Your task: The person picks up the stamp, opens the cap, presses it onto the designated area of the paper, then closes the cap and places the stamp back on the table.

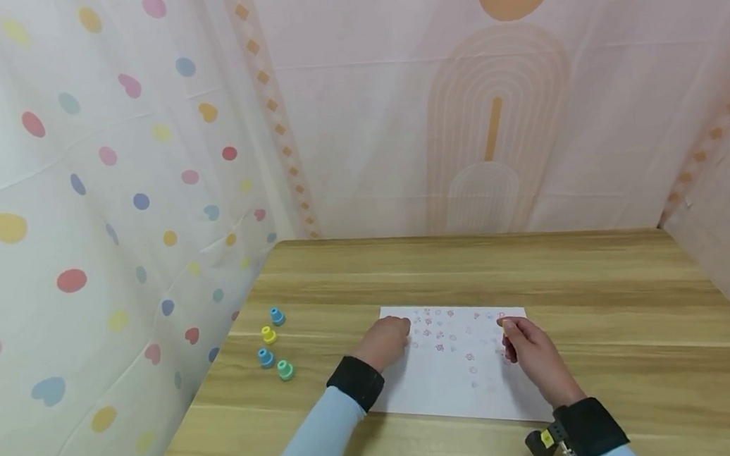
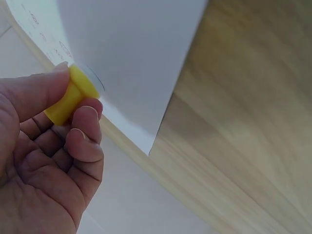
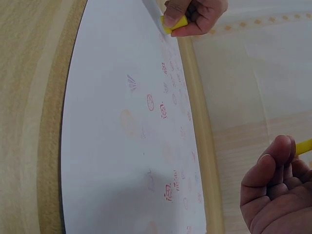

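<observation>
Each hand (image 1: 385,341) (image 1: 529,349) pinched a light, rigid yellow stamp (image 2: 73,95) (image 1: 505,325) by its stem, seemingly pressing flimsy paper (image 1: 458,384) mid-counter.

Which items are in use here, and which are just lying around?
In use: left hand pinching yellow stamp; right hand pinching yellow piece; stamped paper.
Idle, left of the paper: far blue stamp, near blue stamp, spare yellow stamp, green stamp.

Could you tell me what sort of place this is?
Probably a craft corner: a wooden table screened by patterned curtains, with a stamped paper sheet and small coloured stampers beside it.
</observation>
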Demonstrator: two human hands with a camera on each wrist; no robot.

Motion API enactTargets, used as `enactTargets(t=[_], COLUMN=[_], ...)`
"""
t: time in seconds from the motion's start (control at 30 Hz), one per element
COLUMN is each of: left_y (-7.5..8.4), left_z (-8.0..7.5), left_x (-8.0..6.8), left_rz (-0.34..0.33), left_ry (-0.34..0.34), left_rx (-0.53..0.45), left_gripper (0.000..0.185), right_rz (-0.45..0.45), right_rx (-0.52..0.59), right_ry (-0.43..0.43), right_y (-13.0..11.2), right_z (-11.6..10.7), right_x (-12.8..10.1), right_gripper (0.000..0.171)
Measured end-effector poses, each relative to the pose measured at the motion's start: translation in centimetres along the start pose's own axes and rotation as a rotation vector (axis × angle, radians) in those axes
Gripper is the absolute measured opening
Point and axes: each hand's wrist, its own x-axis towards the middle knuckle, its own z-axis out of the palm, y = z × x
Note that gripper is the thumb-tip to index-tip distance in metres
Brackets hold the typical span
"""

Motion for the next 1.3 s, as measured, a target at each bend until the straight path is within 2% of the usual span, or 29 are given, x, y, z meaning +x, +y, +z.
enactTargets(t=[0.2,0.3,0.4,0.5,0.63,0.8,0.93,1.0,1.13,1.3], left_y=[-0.5,-1.0,-1.4,-1.4,-0.5,1.5,3.2,3.8,4.8,5.7], left_z=[-0.1,-0.7,-1.6,-2.6,-3.1,-3.0,-2.8,-2.6,-2.4,-2.3], left_x=[0.0,-0.2,-0.6,-1.0,-1.5,-1.9,-1.9,-2.0,-1.9,-1.8], left_rz=[0.044,0.015,-0.044,-0.06,-0.039,0.02,0.07,0.075,0.076,0.097], left_ry=[0.011,0.012,0.061,0.155,0.239,0.298,0.285,0.268,0.245,0.23], left_rx=[-0.004,-0.039,-0.131,-0.262,-0.428,-0.623,-0.767,-0.811,-0.849,-0.842], left_gripper=[0.004,0.005,0.008,0.013,0.017,0.022,0.023,0.022,0.024,0.021], right_rz=[-0.003,-0.005,-0.005,-0.01,-0.008,-0.009,-0.018,-0.017,-0.022,-0.056], right_rx=[0.005,0.018,0.029,0.031,0.035,0.052,0.05,0.041,0.031,0.03], right_ry=[0.001,-0.003,0.001,0.004,-0.008,-0.026,-0.032,-0.039,-0.054,-0.078], right_y=[0.0,0.0,0.0,0.0,0.1,0.1,0.1,0.2,0.2,0.0], right_z=[0.1,0.3,0.4,0.4,0.6,0.9,0.9,1.0,1.2,1.6], right_x=[-0.1,-0.1,0.1,0.1,0.1,0.2,0.2,0.2,0.3,0.6], right_gripper=[0.04,0.04,0.039,0.038,0.038,0.038,0.038,0.039,0.038,0.037])
